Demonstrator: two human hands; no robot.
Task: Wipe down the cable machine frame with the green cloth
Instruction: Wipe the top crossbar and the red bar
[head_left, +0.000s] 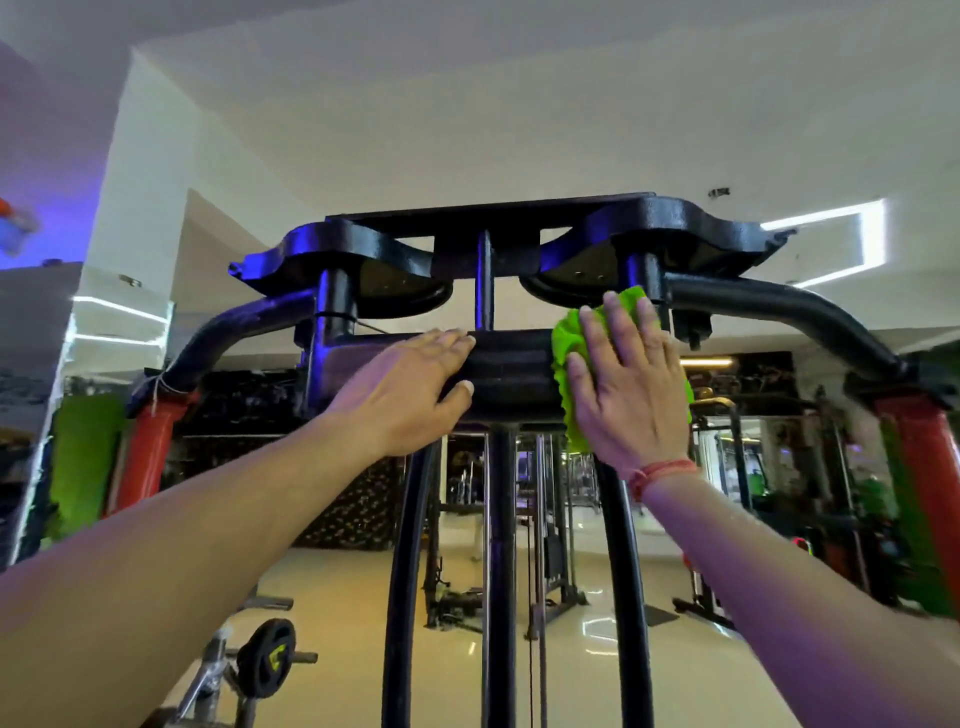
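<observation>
The black cable machine frame (511, 366) rises in front of me, with a top crosspiece, a pulley housing above it and curved arms running out to both sides. My right hand (626, 384) presses the bright green cloth (566, 338) flat against the right part of the crosspiece, fingers spread and pointing up; most of the cloth is hidden under the palm. My left hand (410, 387) rests on the crosspiece's left part, fingers over its top and thumb under its front edge. A red thread band circles my right wrist.
Three black uprights (501, 571) drop from the crosspiece between my forearms. Red posts (150, 447) carry the curved arms at both sides. A bar with a weight plate (265, 657) sits low at left. More gym machines stand behind on the shiny floor.
</observation>
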